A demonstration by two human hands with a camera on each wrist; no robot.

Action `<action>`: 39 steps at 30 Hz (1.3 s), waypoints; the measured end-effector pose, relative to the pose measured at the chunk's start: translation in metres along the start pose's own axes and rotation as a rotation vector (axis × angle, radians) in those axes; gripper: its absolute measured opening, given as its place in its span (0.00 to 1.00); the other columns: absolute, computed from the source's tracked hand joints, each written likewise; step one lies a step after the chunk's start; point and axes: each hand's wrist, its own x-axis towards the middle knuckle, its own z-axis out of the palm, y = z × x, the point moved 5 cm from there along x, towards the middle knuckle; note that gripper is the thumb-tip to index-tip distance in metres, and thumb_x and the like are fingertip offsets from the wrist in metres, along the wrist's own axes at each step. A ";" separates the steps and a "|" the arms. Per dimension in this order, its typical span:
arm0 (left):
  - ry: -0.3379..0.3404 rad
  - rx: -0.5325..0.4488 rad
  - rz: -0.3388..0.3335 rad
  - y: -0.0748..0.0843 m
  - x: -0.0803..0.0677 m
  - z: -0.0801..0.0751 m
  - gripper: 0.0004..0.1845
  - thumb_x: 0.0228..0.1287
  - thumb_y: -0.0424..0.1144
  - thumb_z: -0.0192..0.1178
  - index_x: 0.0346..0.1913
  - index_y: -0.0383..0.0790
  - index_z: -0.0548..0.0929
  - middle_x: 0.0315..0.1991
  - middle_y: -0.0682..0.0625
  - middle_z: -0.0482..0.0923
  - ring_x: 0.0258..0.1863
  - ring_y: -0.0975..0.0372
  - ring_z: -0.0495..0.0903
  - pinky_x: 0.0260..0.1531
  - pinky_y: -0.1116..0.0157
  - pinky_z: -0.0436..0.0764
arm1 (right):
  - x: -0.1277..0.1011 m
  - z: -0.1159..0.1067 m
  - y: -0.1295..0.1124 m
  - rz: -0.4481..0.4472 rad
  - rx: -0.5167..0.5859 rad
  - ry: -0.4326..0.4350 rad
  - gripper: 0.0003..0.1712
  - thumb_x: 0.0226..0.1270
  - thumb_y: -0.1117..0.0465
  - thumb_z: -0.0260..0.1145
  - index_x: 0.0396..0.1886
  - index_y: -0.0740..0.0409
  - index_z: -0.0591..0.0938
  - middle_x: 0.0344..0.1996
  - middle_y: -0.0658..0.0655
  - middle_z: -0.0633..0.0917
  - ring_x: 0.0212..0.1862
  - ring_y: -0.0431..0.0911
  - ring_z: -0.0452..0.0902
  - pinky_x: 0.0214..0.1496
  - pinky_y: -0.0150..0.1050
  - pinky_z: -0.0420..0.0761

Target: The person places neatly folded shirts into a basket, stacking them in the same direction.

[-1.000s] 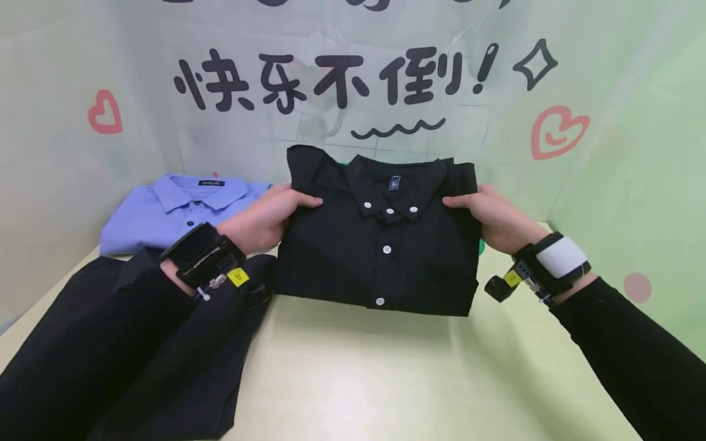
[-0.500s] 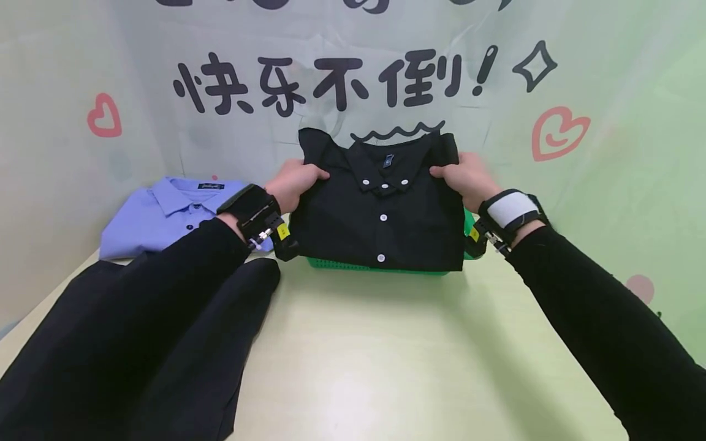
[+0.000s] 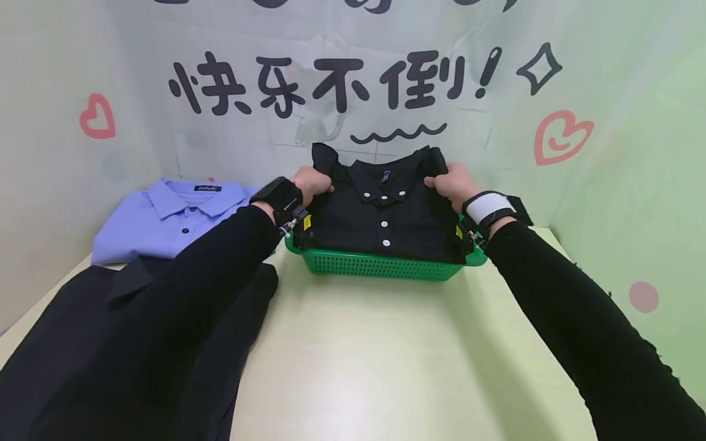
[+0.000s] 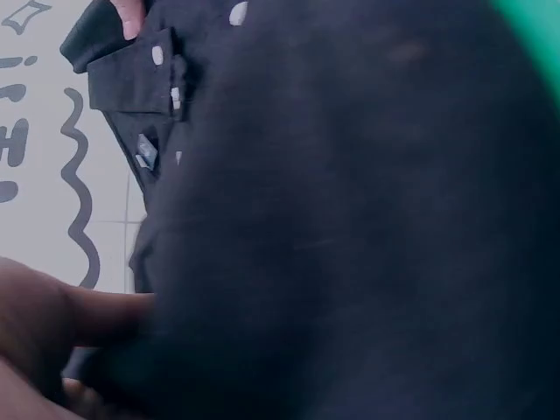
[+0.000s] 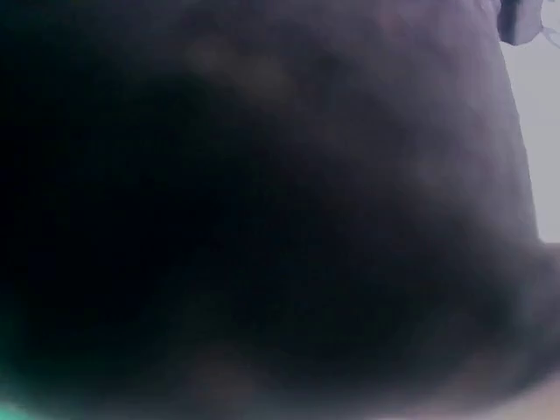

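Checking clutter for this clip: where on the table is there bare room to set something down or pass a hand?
Bare tabletop runs from the green basket toward the camera, between the sleeves. It is crowded behind and left: the basket holds the folded black shirt, gripped by the left hand and right hand; the blue shirt and a dark garment fill the left.

Head view looks forward and down from above the table edge, facing the back wall, mid distance, taking in the whole folded black shirt [image 3: 383, 220] in the green basket [image 3: 380, 264]. Left wrist view sits pressed close against that shirt [image 4: 350, 245], looking along it toward collar and wall; the two share collar and buttons. Right wrist view is nearly blacked out, probably the same cloth [image 5: 262, 210] at contact range.
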 end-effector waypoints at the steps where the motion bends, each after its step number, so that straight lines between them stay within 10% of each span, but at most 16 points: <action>1: -0.013 0.025 -0.005 0.002 0.000 0.000 0.21 0.70 0.32 0.56 0.62 0.27 0.70 0.61 0.38 0.67 0.48 0.51 0.66 0.44 0.64 0.65 | 0.000 0.000 -0.001 0.004 -0.001 -0.017 0.10 0.71 0.69 0.58 0.48 0.70 0.72 0.56 0.67 0.70 0.56 0.59 0.68 0.63 0.50 0.69; 5: -0.063 0.114 -0.023 0.007 0.017 0.000 0.17 0.67 0.30 0.59 0.56 0.27 0.73 0.56 0.38 0.67 0.45 0.50 0.65 0.40 0.62 0.63 | 0.000 -0.005 -0.004 0.024 -0.046 -0.082 0.08 0.66 0.76 0.56 0.43 0.71 0.71 0.61 0.69 0.67 0.60 0.60 0.65 0.65 0.50 0.67; 13: -0.197 0.333 -0.075 -0.034 0.166 0.026 0.28 0.63 0.39 0.67 0.63 0.30 0.73 0.63 0.39 0.63 0.51 0.49 0.67 0.42 0.62 0.70 | 0.004 -0.005 0.000 0.024 -0.236 -0.139 0.11 0.67 0.74 0.57 0.48 0.72 0.71 0.63 0.72 0.67 0.63 0.61 0.62 0.63 0.47 0.67; 21: -0.245 0.660 0.045 -0.039 0.195 0.043 0.20 0.66 0.43 0.65 0.56 0.37 0.81 0.55 0.40 0.68 0.45 0.51 0.69 0.35 0.58 0.65 | 0.004 0.007 0.001 0.027 -0.357 -0.198 0.12 0.68 0.74 0.55 0.50 0.74 0.73 0.59 0.71 0.68 0.58 0.60 0.64 0.56 0.44 0.68; 26: -0.312 0.838 0.111 -0.047 0.239 0.054 0.21 0.62 0.46 0.68 0.52 0.36 0.83 0.56 0.39 0.67 0.44 0.50 0.69 0.36 0.58 0.69 | 0.006 0.009 0.004 0.028 -0.349 -0.216 0.07 0.67 0.74 0.56 0.43 0.73 0.74 0.57 0.71 0.69 0.56 0.60 0.65 0.54 0.44 0.69; 30: -0.397 1.186 0.260 -0.066 0.299 0.077 0.27 0.63 0.55 0.65 0.56 0.38 0.81 0.58 0.39 0.69 0.50 0.50 0.72 0.44 0.59 0.73 | 0.006 0.009 0.010 0.048 -0.339 -0.255 0.16 0.68 0.75 0.54 0.55 0.76 0.74 0.60 0.72 0.68 0.63 0.63 0.64 0.62 0.55 0.70; 35: -0.508 1.487 0.310 -0.105 0.387 0.105 0.46 0.59 0.70 0.58 0.69 0.38 0.71 0.67 0.37 0.64 0.62 0.46 0.67 0.56 0.52 0.73 | 0.007 0.013 0.015 0.042 -0.367 -0.259 0.03 0.66 0.75 0.55 0.33 0.68 0.75 0.43 0.67 0.76 0.53 0.58 0.70 0.55 0.53 0.75; 39: -0.472 1.457 0.265 -0.107 0.381 0.104 0.48 0.51 0.73 0.62 0.66 0.39 0.74 0.61 0.38 0.68 0.54 0.49 0.72 0.46 0.54 0.77 | 0.006 0.018 0.017 0.048 -0.411 -0.271 0.03 0.66 0.74 0.53 0.38 0.70 0.73 0.41 0.65 0.73 0.49 0.58 0.68 0.49 0.47 0.72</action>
